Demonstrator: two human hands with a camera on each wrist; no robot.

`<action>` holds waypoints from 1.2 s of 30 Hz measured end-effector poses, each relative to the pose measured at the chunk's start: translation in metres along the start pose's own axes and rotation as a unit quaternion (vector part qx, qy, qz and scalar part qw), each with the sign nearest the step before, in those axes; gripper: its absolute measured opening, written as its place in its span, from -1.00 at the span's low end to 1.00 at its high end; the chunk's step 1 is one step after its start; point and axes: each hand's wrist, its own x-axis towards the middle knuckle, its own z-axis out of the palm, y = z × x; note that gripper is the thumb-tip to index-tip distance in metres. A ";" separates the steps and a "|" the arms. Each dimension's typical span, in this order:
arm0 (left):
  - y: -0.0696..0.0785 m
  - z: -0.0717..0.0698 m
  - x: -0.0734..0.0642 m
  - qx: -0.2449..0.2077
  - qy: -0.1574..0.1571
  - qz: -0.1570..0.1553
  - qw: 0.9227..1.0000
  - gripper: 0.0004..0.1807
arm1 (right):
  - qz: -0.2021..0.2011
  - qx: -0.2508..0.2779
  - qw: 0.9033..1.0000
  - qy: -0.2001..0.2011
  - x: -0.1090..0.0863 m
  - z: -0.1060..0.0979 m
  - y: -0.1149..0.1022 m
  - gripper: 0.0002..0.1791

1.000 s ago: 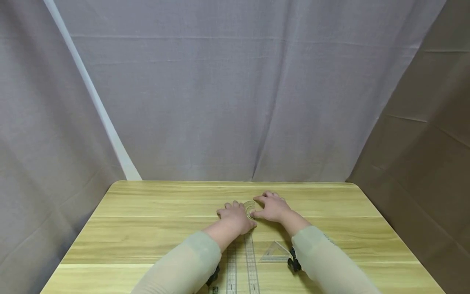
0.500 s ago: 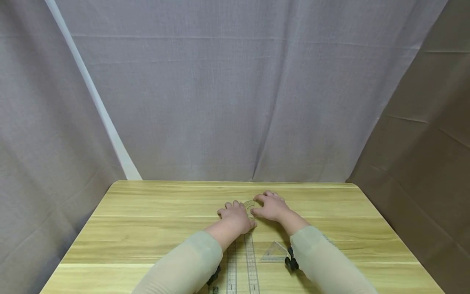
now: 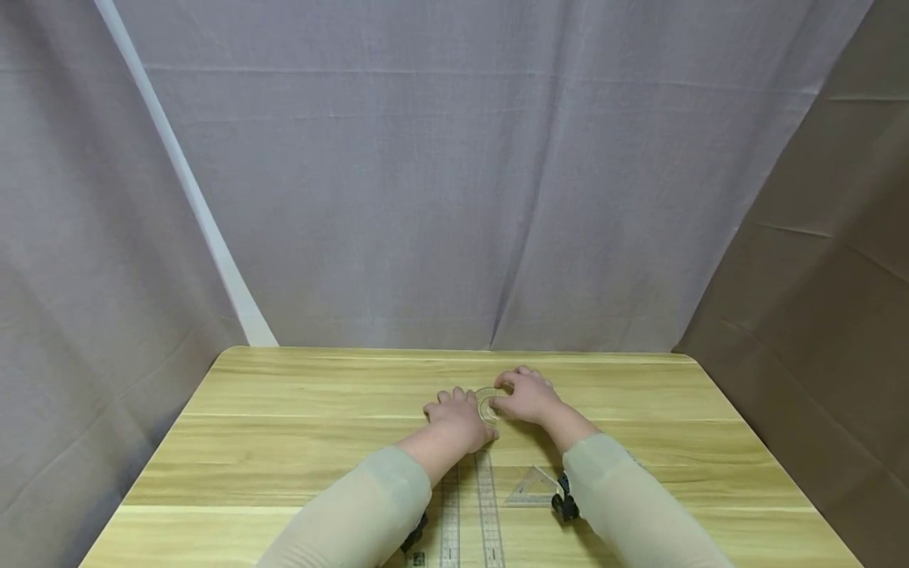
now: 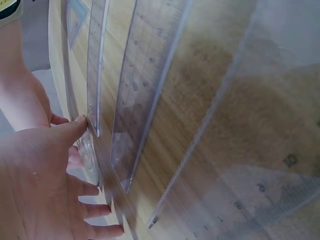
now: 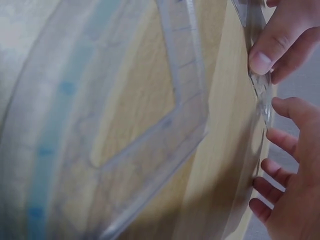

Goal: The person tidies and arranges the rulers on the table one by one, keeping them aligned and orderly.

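Observation:
A clear protractor (image 3: 486,410) lies flat near the far middle of the table, between both hands. My left hand (image 3: 458,420) rests at its left side, fingers spread and fairly straight. In the right wrist view the left thumb (image 5: 261,61) lies on clear plastic at the near end of the protractor. My right hand (image 3: 529,397) holds the protractor's right edge between curved thumb and index finger; its other fingers are loosely bent, partly hidden in the head view. Two clear straight rulers, a left one (image 3: 450,525) and a right one (image 3: 490,513), run toward me below the left hand.
A clear set square (image 3: 529,491) lies right of the rulers, partly behind the right wrist's black mount (image 3: 564,505). Larger clear scaled pieces fill the near part of the left wrist view (image 4: 270,200). Grey curtains (image 3: 398,197) stand behind the wooden table (image 3: 284,442).
My right thumb and index finger have drawn closer together at the protractor's right edge. The left hand stays almost where it was; the head view has shifted slightly.

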 end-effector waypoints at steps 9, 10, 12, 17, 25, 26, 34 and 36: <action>-0.004 0.000 -0.002 -0.009 0.010 0.012 1.000 0.02 | 0.001 0.139 0.990 0.013 0.001 0.000 0.000 -0.75; -0.004 0.001 -0.002 -0.008 0.009 0.012 1.000 0.02 | 0.004 0.155 0.988 0.012 0.001 0.000 0.000 -0.75; -0.004 0.002 0.000 -0.007 0.009 0.012 1.000 0.03 | 0.014 0.188 0.982 0.007 0.002 0.001 0.001 -0.74; -0.006 0.007 0.003 -0.006 0.014 0.018 1.000 0.04 | 0.038 0.292 0.956 -0.010 0.005 0.004 0.004 -0.73; -0.008 0.009 0.004 -0.012 0.029 0.026 0.999 0.05 | 0.062 0.390 0.918 -0.030 0.008 0.009 0.004 -0.74; -0.008 0.009 0.003 -0.013 0.030 0.027 0.999 0.05 | 0.067 0.399 0.914 -0.030 0.008 0.010 0.003 -0.74; -0.012 0.007 -0.004 -0.037 0.033 0.045 0.998 0.03 | 0.079 0.446 0.891 -0.023 0.003 0.010 0.003 -0.75; -0.014 0.007 -0.006 -0.043 0.036 0.049 0.997 0.02 | 0.077 0.458 0.886 -0.018 0.001 0.010 0.004 -0.75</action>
